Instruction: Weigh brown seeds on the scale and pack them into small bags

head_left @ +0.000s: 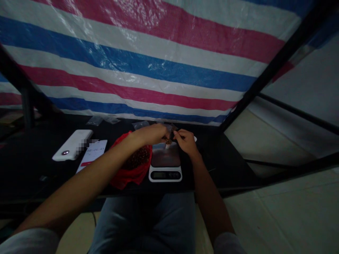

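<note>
From here I see the right hand [186, 141] pinching a small clear plastic bag [171, 134] over the far end of a white rectangular digital scale [165, 162], left hand [159, 132] bunched against it, grip unclear, red plastic bag [122, 180] just left of scale.

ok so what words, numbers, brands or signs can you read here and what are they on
Phone: a row of digits, perhaps starting "00:", the rest too blurred.
Scale: display and buttons too small and dim to read.
White power bank: nothing readable.
</note>
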The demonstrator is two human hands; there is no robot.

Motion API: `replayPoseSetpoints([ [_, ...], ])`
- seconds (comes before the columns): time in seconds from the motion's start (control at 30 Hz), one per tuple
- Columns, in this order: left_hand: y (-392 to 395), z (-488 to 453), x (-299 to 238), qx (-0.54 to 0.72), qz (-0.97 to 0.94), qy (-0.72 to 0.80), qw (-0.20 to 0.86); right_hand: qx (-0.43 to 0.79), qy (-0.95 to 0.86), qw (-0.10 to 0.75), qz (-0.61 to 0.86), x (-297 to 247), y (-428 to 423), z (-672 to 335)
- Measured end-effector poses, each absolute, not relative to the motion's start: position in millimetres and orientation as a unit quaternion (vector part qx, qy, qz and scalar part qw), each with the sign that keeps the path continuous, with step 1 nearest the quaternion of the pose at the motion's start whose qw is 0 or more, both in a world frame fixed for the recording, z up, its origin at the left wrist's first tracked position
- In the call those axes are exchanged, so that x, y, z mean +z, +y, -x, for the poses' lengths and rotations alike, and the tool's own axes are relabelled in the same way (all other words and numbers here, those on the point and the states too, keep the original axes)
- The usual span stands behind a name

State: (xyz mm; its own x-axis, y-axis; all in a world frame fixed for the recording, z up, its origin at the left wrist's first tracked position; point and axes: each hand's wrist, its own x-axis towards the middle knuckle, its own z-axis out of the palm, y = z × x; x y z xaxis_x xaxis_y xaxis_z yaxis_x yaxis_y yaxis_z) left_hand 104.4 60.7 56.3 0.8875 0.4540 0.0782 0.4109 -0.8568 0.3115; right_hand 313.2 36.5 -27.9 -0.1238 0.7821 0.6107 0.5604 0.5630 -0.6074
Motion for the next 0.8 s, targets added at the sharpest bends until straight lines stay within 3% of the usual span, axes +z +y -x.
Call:
replayPoseSetpoints([
  [0.17,62,-123,55,0.030,-0.962,0.240,0.127,0.114,-0.741,0.482,0.453,-29,37,-316],
  [0.4,62,-118,60,0.055,-0.949,0.225,0.215,0.111,-0.747,0.477,0.449,-29,37,-315],
  [0.8,66,-119,37,0.151,-0.937,0.205,0.238,0.105,-0.750,0.482,0.441,-27,37,-315],
])
